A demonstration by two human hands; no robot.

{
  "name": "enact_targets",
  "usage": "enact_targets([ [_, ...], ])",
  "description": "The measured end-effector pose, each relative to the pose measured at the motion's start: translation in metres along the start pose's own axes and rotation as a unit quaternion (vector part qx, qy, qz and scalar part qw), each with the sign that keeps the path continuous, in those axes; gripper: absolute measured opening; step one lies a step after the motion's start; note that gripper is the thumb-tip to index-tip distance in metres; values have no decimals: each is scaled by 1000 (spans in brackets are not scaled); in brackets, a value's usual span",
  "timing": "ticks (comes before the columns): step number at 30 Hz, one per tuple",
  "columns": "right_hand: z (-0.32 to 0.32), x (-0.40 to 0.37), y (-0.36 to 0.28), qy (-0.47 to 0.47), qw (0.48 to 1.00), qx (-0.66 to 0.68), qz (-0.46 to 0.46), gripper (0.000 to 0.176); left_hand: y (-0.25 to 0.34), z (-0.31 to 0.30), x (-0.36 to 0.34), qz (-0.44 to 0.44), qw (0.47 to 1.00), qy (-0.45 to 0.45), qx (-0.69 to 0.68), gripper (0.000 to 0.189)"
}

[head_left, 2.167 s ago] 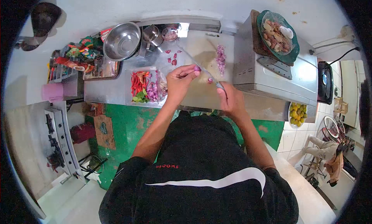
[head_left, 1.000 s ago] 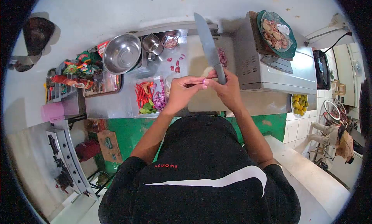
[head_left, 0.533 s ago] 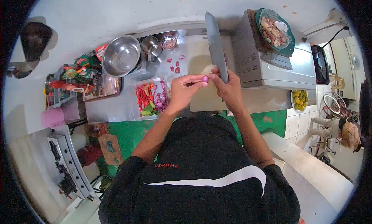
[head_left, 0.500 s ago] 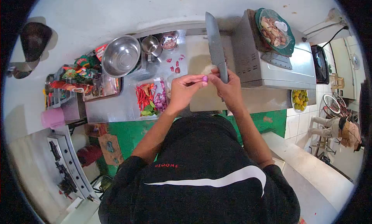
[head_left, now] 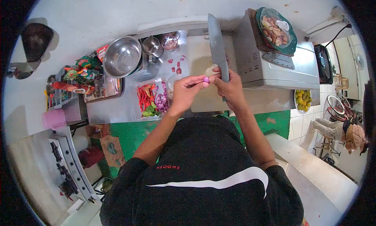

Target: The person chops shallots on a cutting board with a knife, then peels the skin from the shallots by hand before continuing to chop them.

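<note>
Between the fingertips of my left hand (head_left: pixel 185 93) is a small purple shallot (head_left: pixel 206 79). My right hand (head_left: pixel 231 88) is wrapped round the handle of a large knife (head_left: pixel 217 42), its wide blade pointing up and away; my right thumb is beside the shallot. Both hands are over a pale cutting board (head_left: pixel 203 100). A whitish peeled piece (head_left: pixel 211 70) shows just behind the fingers. Left of the board, a clear tray (head_left: pixel 136 113) holds red chilies (head_left: pixel 145 95), green leaves (head_left: pixel 150 110) and shallots (head_left: pixel 161 102). Reddish peel scraps (head_left: pixel 179 70) lie on the metal counter.
A steel bowl (head_left: pixel 122 57), a metal jug (head_left: pixel 151 45) and a small bowl (head_left: pixel 170 43) stand at the back left. On the right is a metal appliance (head_left: pixel 274 71) with a green basket (head_left: pixel 291 50) on top. Green-yellow fruit (head_left: pixel 303 100) fills a plate.
My hands stay close together round the shallot, with only slight finger movement. The knife has tilted a little.
</note>
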State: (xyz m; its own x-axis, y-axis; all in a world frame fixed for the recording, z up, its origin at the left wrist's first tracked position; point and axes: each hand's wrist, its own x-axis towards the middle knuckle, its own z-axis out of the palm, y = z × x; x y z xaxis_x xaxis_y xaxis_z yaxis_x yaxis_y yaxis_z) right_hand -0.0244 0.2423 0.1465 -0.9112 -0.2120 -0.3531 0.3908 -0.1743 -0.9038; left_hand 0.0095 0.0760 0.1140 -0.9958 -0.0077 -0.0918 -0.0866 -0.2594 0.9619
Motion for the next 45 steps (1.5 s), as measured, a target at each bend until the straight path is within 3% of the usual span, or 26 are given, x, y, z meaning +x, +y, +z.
enact_targets([
  [12, 3, 2, -2, -1, 997, -75, -14, 37, -6, 4, -9, -2, 998, 59, -3, 25],
  [17, 9, 7, 0, -15, 990, -137, -29, 43, -7, 1, -19, 24, 993, 91, 77, 29],
  [24, 22, 19, 8, -56, 987, -149, -6, 39, -1, -4, -30, 26, 988, 149, 42, 30],
  [28, 32, 22, 10, -91, 984, -149, 37, 34, -1, -16, -33, -2, 986, 157, 54, 28],
  [31, 39, 27, 14, -109, 982, -151, -19, 32, 3, -22, -35, -28, 987, 155, 40, 27],
  [41, 65, 37, 11, -127, 982, -140, 16, 30, -1, -49, -33, -46, 992, 114, 6, 27],
  [45, 64, 57, 22, -103, 968, -223, -56, 30, -2, -64, -33, -68, 992, 109, 7, 30],
])
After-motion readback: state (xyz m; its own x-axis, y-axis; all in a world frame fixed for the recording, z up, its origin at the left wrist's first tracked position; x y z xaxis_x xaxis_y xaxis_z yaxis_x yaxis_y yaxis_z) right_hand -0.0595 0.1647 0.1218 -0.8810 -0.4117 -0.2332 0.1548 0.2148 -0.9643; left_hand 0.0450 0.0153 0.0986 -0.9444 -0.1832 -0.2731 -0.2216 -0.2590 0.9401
